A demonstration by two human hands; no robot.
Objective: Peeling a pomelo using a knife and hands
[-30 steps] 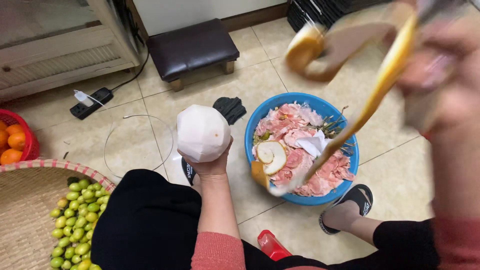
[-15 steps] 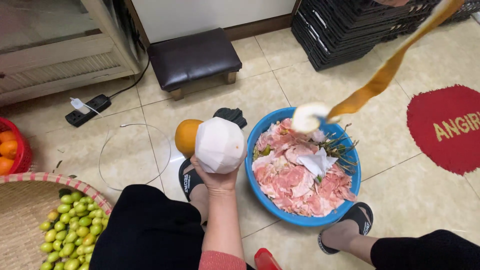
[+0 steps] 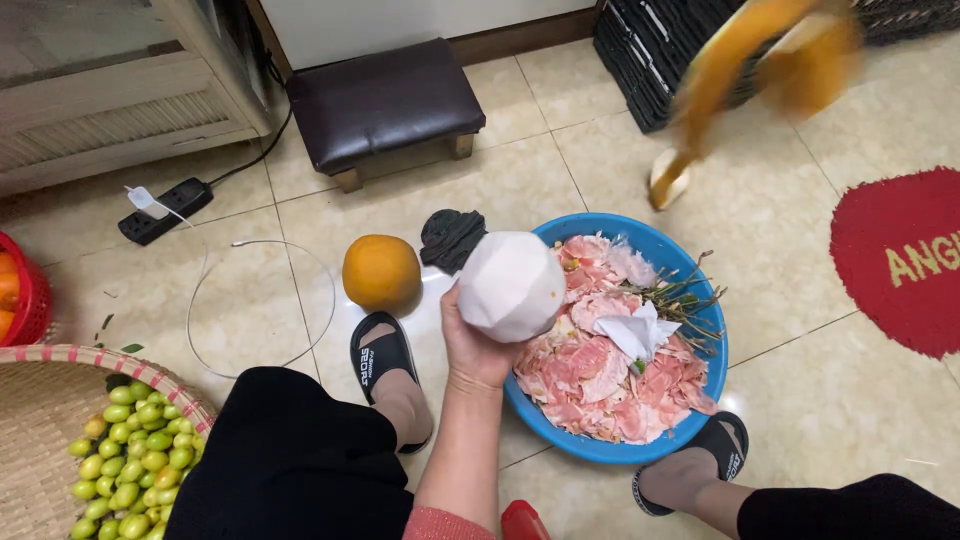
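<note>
My left hand (image 3: 478, 345) holds a peeled white round fruit (image 3: 510, 285) up over the left edge of a blue basin (image 3: 600, 450). The basin is full of pink and white peel scraps, with some green stems and a crumpled tissue. A long orange strip of peel (image 3: 715, 90) swings blurred through the air at the top right, its white end hanging above the floor behind the basin. My right hand cannot be made out in the blur there.
A whole orange fruit (image 3: 380, 272) and a black cloth (image 3: 452, 238) lie left of the basin. A woven tray of small green fruits (image 3: 120, 440) sits lower left. A dark stool (image 3: 385, 100), power strip (image 3: 165, 210), black crates (image 3: 640, 50) and red mat (image 3: 900, 260) stand around.
The peel strip has come away from the basin and swung up and to the right. My right hand left the view. My left hand kept the white fruit, now beside the basin's rim.
</note>
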